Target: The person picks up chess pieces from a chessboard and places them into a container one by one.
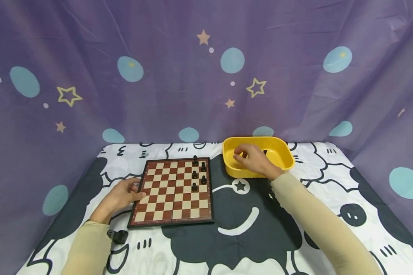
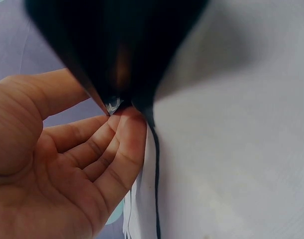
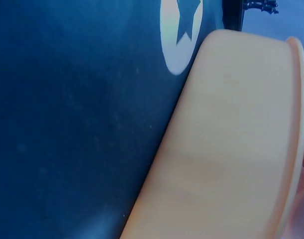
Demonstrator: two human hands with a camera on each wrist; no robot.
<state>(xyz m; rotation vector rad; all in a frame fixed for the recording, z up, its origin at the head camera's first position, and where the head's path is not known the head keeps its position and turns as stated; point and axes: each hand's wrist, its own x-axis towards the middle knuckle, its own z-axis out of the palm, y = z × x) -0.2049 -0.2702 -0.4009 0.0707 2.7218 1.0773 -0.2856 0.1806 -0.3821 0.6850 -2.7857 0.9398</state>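
Note:
My left hand (image 1: 122, 196) grips the left edge of a brown and cream chessboard (image 1: 163, 191), thumb over the top. In the left wrist view, fingers curl against the underside of the dark board (image 2: 117, 45). Several black chess pieces (image 1: 194, 175) stand on the board's right side, toward the far corner. My right hand (image 1: 252, 158) is over the yellow basin (image 1: 230, 170), with its fingers bent and the thumb near the forefinger. I cannot tell whether it pinches a piece. The basin's wall (image 3: 226, 134) mostly hides that hand in the right wrist view.
Another black chess piece (image 1: 265, 152) lies in the basin, right of the hand. A cartoon-print cloth (image 1: 241, 244) covers the table. Behind it hangs a purple curtain (image 1: 179, 91) with stars and blue ovals. The basin stands just right of the board's far corner.

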